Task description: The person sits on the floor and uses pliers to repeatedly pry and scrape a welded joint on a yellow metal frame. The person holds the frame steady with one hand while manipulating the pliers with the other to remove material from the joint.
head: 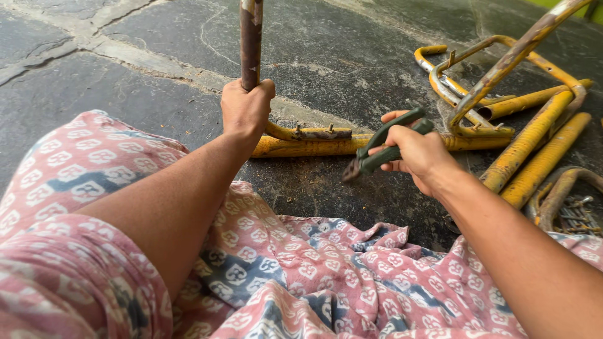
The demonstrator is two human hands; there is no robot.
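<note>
My left hand [246, 108] is wrapped around an upright rusty metal tube [250, 39] that bends at the floor into a yellow horizontal tube [314, 145]. My right hand [418, 154] grips green-handled pliers [383, 145], jaws pointing down and left, just in front of the yellow tube. The jaws hang a little above the dark stone floor and touch nothing that I can see.
A pile of yellow, rusty bent tube frames [521, 107] lies at the right. Loose screws and bolts [575, 213] sit near a curved tube at the right edge. Pink patterned cloth [301, 276] covers my legs. The floor [157, 81] is cracked dark stone with pale joints.
</note>
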